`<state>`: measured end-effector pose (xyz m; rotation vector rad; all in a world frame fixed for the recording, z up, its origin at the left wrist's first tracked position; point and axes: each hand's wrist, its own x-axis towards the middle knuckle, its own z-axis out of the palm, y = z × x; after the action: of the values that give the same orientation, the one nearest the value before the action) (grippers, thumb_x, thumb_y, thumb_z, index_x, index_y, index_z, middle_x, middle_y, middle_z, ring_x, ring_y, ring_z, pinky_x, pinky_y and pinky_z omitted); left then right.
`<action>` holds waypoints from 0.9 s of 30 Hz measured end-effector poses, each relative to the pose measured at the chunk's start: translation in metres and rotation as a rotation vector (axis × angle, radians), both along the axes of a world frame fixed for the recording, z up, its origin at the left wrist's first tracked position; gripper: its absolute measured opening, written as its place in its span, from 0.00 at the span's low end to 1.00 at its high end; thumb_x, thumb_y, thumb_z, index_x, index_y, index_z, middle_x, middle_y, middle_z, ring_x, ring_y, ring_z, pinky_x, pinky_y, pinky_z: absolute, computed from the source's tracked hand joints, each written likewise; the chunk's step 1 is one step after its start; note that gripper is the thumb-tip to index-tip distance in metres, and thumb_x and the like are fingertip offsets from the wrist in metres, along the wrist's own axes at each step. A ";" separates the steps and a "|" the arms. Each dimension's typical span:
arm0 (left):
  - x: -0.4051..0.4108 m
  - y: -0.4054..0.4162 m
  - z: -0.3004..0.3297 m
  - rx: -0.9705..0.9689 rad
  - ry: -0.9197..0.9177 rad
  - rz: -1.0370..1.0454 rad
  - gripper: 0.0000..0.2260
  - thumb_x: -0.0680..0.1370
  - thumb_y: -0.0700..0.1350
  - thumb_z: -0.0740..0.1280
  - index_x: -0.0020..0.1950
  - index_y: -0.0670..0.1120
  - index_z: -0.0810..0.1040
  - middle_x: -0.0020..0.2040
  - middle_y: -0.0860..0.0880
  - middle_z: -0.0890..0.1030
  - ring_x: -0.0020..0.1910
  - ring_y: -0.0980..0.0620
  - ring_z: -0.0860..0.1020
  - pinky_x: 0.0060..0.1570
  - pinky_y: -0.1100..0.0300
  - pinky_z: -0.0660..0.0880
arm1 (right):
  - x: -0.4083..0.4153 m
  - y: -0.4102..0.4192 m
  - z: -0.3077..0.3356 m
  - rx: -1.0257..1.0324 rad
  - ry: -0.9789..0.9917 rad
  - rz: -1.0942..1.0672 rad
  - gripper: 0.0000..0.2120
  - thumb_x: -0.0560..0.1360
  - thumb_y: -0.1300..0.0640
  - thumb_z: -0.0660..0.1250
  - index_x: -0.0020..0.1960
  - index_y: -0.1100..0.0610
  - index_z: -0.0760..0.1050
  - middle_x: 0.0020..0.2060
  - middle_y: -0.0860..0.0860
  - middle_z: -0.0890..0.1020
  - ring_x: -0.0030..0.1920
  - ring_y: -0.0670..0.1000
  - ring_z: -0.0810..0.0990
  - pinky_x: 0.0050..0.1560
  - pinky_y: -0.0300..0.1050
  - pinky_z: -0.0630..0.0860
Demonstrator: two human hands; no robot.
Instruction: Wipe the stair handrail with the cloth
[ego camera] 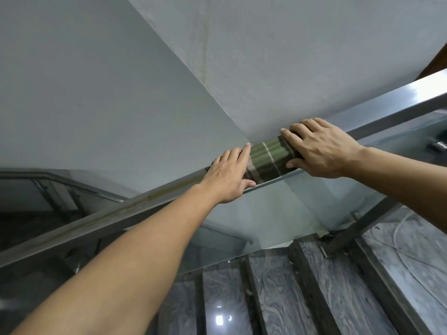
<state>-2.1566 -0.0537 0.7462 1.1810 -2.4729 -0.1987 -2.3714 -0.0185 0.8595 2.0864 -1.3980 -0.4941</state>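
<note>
A steel handrail runs diagonally from lower left to upper right. A green cloth with pale stripes is wrapped over the rail near the middle. My left hand presses on the cloth's lower end, fingers over the top and thumb under the rail. My right hand clamps the cloth's upper end, fingers curled over the rail and thumb on the near side. The rail below my left hand shows yellowish streaks.
A glass panel hangs under the rail. Marble stair treads with dark edges descend at the lower right. A grey wall fills the background. A second handrail runs lower left. A metal bracket shows at right.
</note>
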 end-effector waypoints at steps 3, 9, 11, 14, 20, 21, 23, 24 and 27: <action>0.020 -0.002 -0.016 -0.011 0.015 -0.001 0.41 0.76 0.58 0.65 0.78 0.42 0.45 0.71 0.44 0.64 0.70 0.43 0.64 0.69 0.48 0.62 | 0.019 -0.002 -0.016 -0.018 -0.003 0.021 0.36 0.73 0.35 0.57 0.69 0.63 0.65 0.57 0.62 0.77 0.55 0.65 0.76 0.59 0.58 0.72; 0.081 -0.006 -0.058 -0.001 0.043 0.018 0.41 0.76 0.58 0.65 0.78 0.43 0.46 0.71 0.44 0.64 0.70 0.43 0.63 0.70 0.49 0.62 | 0.083 -0.005 -0.053 0.001 0.001 0.031 0.36 0.73 0.34 0.55 0.68 0.61 0.66 0.57 0.61 0.77 0.54 0.64 0.76 0.58 0.57 0.73; 0.105 -0.008 -0.073 0.007 0.042 0.019 0.41 0.76 0.58 0.65 0.78 0.43 0.46 0.71 0.44 0.64 0.70 0.43 0.63 0.70 0.49 0.62 | 0.108 -0.006 -0.067 0.005 0.006 0.030 0.36 0.73 0.34 0.56 0.68 0.61 0.65 0.58 0.60 0.77 0.55 0.64 0.76 0.59 0.57 0.72; 0.141 -0.010 -0.094 0.020 0.040 0.009 0.41 0.76 0.58 0.65 0.78 0.43 0.45 0.71 0.44 0.64 0.70 0.43 0.64 0.71 0.49 0.62 | 0.144 -0.008 -0.088 0.028 0.014 -0.005 0.37 0.73 0.33 0.52 0.70 0.61 0.64 0.59 0.60 0.77 0.56 0.63 0.76 0.60 0.57 0.72; 0.209 -0.014 -0.139 0.046 0.038 0.014 0.41 0.76 0.59 0.64 0.78 0.43 0.44 0.73 0.44 0.63 0.71 0.44 0.63 0.72 0.48 0.60 | 0.214 -0.012 -0.127 0.064 0.046 -0.017 0.36 0.75 0.35 0.52 0.72 0.61 0.61 0.62 0.60 0.75 0.59 0.62 0.75 0.62 0.57 0.71; 0.220 -0.014 -0.145 0.057 0.034 0.016 0.41 0.76 0.59 0.64 0.78 0.43 0.44 0.73 0.43 0.62 0.72 0.44 0.62 0.72 0.49 0.60 | 0.226 -0.013 -0.134 0.072 0.046 -0.012 0.36 0.75 0.35 0.52 0.72 0.61 0.61 0.62 0.60 0.75 0.60 0.62 0.75 0.62 0.57 0.71; 0.244 -0.015 -0.158 0.076 0.021 0.029 0.42 0.76 0.59 0.64 0.78 0.42 0.44 0.74 0.43 0.61 0.73 0.43 0.61 0.73 0.49 0.58 | 0.251 -0.015 -0.147 0.091 0.041 -0.007 0.37 0.75 0.35 0.52 0.73 0.61 0.60 0.63 0.60 0.74 0.60 0.62 0.74 0.63 0.56 0.70; 0.256 -0.014 -0.165 0.085 0.013 0.038 0.42 0.75 0.59 0.65 0.78 0.42 0.44 0.74 0.43 0.61 0.73 0.43 0.61 0.73 0.50 0.57 | 0.263 -0.016 -0.155 0.099 0.039 -0.001 0.37 0.75 0.35 0.52 0.73 0.61 0.60 0.63 0.60 0.74 0.60 0.62 0.74 0.63 0.56 0.70; 0.292 -0.014 -0.185 0.128 0.002 0.074 0.43 0.75 0.58 0.67 0.78 0.42 0.46 0.74 0.42 0.62 0.74 0.43 0.60 0.74 0.50 0.55 | 0.299 -0.020 -0.179 0.116 0.052 0.011 0.37 0.75 0.35 0.52 0.72 0.61 0.60 0.63 0.61 0.75 0.59 0.62 0.75 0.62 0.57 0.71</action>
<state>-1.8647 -0.0674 0.5608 1.3213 -2.4414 -0.3418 -2.0726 -0.0382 0.6804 2.1557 -1.3560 -0.6339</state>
